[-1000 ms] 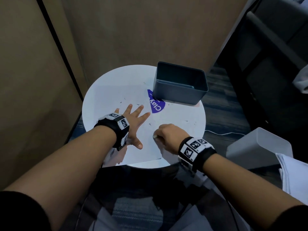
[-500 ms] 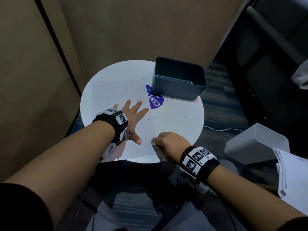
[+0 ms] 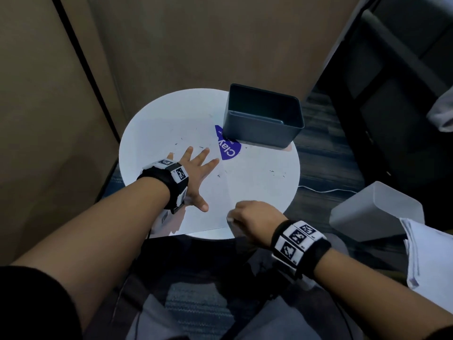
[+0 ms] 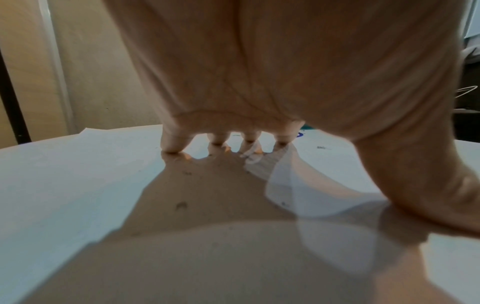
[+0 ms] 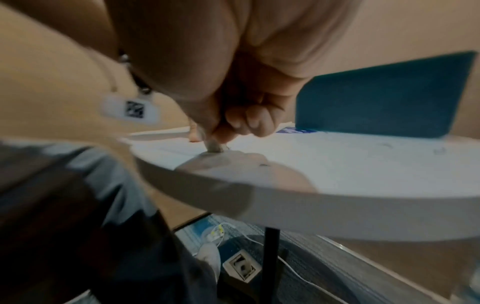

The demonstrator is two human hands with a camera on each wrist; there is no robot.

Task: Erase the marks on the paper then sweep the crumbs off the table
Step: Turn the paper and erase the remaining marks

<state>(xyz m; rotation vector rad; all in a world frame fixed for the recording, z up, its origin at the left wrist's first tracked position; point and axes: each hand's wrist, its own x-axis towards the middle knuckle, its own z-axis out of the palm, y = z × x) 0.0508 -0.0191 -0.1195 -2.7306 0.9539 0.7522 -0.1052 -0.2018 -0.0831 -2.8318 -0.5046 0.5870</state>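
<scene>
Head view, step: erasing looks to be the step in hand. The right hand [image 3: 255, 219], low and right of centre, is curled into a fist with its fingertips pinching a small pale eraser [image 3: 230, 219] down onto the paper [image 3: 245, 190] near the sheet's lower edge.
Head view, bracing: the left hand [image 3: 196, 175] lies flat at centre left, fingers spread and straight, holding nothing, only pressing the sheet. To do this well, I judge that press should hold firm and the strokes be short, so the thin sheet does not buckle or tear at its edge.
Head view, paper: white, lying on the round white tabletop [image 3: 152, 133], its upper right part tucked under a dark grey bin [image 3: 263, 123] beside a purple label [image 3: 229, 149]. Dark crumbs [image 3: 277, 173] are scattered across it; sweeping is not yet begun.
Left wrist view, hands: four fingertips [image 4: 171, 144] touch the sheet at mid frame, the thumb splayed to the lower right. Small dark specks lie in the palm's shadow.
Right wrist view, grip: the curled fingers [image 5: 249, 119] and thumb pinch the eraser [image 5: 214, 147], its tip on the sheet close to the tabletop's rim [image 5: 285, 203]. The picture is blurred, so no remaining marks can be made out.
</scene>
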